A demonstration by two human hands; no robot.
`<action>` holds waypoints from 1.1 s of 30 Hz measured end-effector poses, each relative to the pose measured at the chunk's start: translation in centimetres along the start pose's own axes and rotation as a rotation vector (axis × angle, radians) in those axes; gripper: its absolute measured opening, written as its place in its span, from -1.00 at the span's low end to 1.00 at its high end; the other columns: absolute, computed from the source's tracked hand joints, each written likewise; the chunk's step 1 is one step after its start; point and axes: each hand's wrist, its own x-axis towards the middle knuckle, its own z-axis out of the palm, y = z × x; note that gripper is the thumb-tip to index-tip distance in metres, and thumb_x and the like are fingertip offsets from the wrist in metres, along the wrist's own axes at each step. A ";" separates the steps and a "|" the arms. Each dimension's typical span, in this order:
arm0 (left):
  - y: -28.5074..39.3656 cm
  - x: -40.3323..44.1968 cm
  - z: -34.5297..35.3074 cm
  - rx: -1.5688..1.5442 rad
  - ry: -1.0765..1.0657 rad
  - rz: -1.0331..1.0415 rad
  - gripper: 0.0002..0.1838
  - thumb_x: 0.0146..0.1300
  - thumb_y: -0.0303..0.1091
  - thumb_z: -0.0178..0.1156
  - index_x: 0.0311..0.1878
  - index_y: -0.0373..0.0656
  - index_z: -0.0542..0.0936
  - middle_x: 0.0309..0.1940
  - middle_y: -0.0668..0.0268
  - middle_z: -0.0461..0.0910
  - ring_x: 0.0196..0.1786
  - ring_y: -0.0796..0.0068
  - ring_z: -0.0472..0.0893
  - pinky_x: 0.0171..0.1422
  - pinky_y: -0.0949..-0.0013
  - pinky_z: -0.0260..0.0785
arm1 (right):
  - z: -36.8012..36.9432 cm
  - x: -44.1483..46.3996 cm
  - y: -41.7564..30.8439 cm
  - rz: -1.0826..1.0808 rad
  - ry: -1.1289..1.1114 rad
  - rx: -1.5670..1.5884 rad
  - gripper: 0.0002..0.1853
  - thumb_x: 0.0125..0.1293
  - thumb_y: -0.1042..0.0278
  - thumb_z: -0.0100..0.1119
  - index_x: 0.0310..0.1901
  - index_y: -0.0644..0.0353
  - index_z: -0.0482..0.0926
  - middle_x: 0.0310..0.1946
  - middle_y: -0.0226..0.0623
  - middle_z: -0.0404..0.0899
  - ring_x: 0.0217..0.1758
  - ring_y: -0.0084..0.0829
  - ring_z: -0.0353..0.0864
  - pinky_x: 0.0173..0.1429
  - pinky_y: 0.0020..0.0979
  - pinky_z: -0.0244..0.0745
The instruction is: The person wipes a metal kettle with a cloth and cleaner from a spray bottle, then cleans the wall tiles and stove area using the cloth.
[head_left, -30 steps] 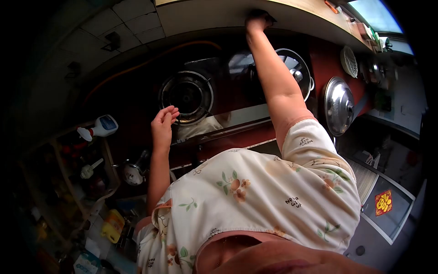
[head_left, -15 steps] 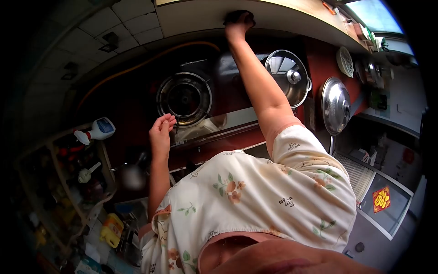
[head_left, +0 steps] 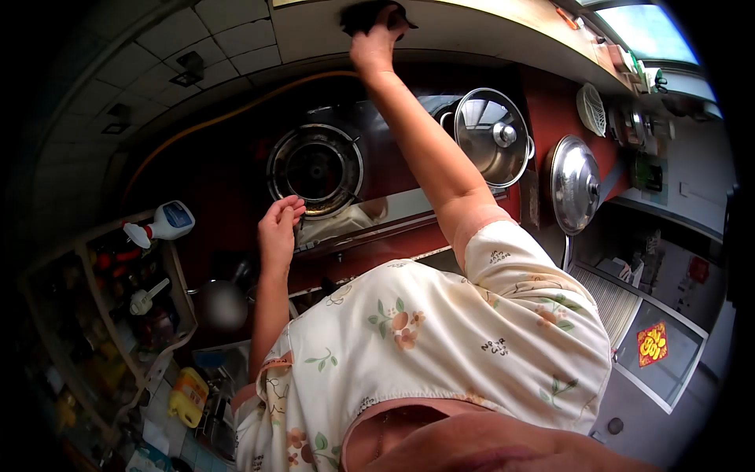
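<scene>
My right hand [head_left: 376, 49] reaches far forward and presses a dark cloth [head_left: 363, 17] against the pale wall panel [head_left: 314, 27] behind the stove. Its fingers are bent over the cloth. Near the front edge of the stove, my left hand [head_left: 281, 223] hovers with fingers lightly extended and nothing in them. Just ahead of that hand is a round gas burner [head_left: 316, 169] with a metal ring. To the right of my right forearm stands a steel pot with a glass lid [head_left: 493, 138].
A domed metal lid [head_left: 574, 185] lies right of the pot, near a white basket [head_left: 591, 108]. On the left are a white spray bottle [head_left: 171, 220], a rack of bottles [head_left: 90, 275] and a yellow jug [head_left: 189, 397]. A yellow hose [head_left: 228, 110] runs behind the stove.
My right hand has slid left along the wall panel with the dark cloth. My left hand has stayed in nearly the same place.
</scene>
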 end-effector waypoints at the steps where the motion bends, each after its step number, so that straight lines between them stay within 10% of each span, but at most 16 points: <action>1: 0.1 0.0 0.2 0.004 -0.015 0.007 -0.70 0.54 -0.42 0.00 0.17 -0.34 0.60 0.03 0.18 0.72 0.06 0.46 0.69 0.17 0.41 0.48 | 0.2 -0.6 -3.4 -0.005 0.047 0.029 -0.17 0.31 0.53 0.10 0.55 0.47 -0.05 0.39 0.38 0.08 0.49 0.22 0.06 0.53 -0.01 0.12; 7: 1.0 0.3 -0.2 0.041 0.029 0.045 -0.68 0.56 -0.37 0.00 0.20 -0.32 0.59 0.06 0.18 0.71 0.08 0.48 0.69 0.19 0.44 0.48 | -2.9 1.7 -1.6 -0.037 0.036 0.050 0.04 0.05 0.62 0.17 0.42 0.75 -0.34 0.27 0.47 -0.21 0.40 0.31 -0.03 0.60 -0.09 -0.10; 9: 0.3 0.0 -0.8 0.011 0.035 0.027 -0.68 0.56 -0.38 0.00 0.20 -0.32 0.59 0.05 0.19 0.71 0.07 0.49 0.69 0.20 0.43 0.48 | -3.4 3.2 2.0 -0.031 0.211 -0.110 -0.06 0.07 0.51 0.26 0.46 0.60 0.01 0.28 0.43 0.09 0.39 0.27 0.18 0.54 0.00 0.12; 11: -0.6 0.0 -1.4 0.049 0.035 0.038 -0.68 0.56 -0.38 0.00 0.21 -0.33 0.59 0.04 0.20 0.72 0.07 0.50 0.68 0.21 0.43 0.48 | -3.9 4.6 4.7 -0.152 0.323 -0.123 -0.14 0.31 0.49 0.13 0.54 0.52 -0.10 0.34 0.47 0.07 0.41 0.26 0.14 0.51 0.00 0.15; 15: -1.3 -0.9 -1.9 -0.009 0.047 0.029 -0.67 0.56 -0.34 0.02 0.19 -0.33 0.59 0.05 0.19 0.71 0.08 0.47 0.68 0.22 0.42 0.47 | -6.8 5.5 4.7 0.203 0.155 0.263 -0.18 0.34 0.47 0.11 0.52 0.52 -0.08 0.31 0.34 0.18 0.29 0.21 0.30 0.40 -0.05 0.30; 26: -3.9 -1.5 -4.5 -0.064 0.143 -0.026 -0.67 0.56 -0.34 0.02 0.21 -0.35 0.58 0.08 0.14 0.69 0.11 0.41 0.68 0.25 0.38 0.47 | -1.1 2.9 18.2 0.358 -0.423 -0.701 -0.32 0.36 0.42 0.08 0.45 0.43 0.08 0.29 0.28 0.27 0.27 0.18 0.37 0.35 -0.02 0.36; 33: -4.5 -1.1 -4.6 -0.117 0.178 -0.059 -0.68 0.57 -0.40 -0.02 0.19 -0.37 0.58 0.05 0.13 0.71 0.08 0.39 0.69 0.26 0.35 0.48 | 3.4 -0.2 18.7 0.253 -0.709 -0.794 -0.39 0.37 0.39 0.05 0.40 0.38 0.19 0.27 0.24 0.33 0.25 0.17 0.42 0.33 0.00 0.39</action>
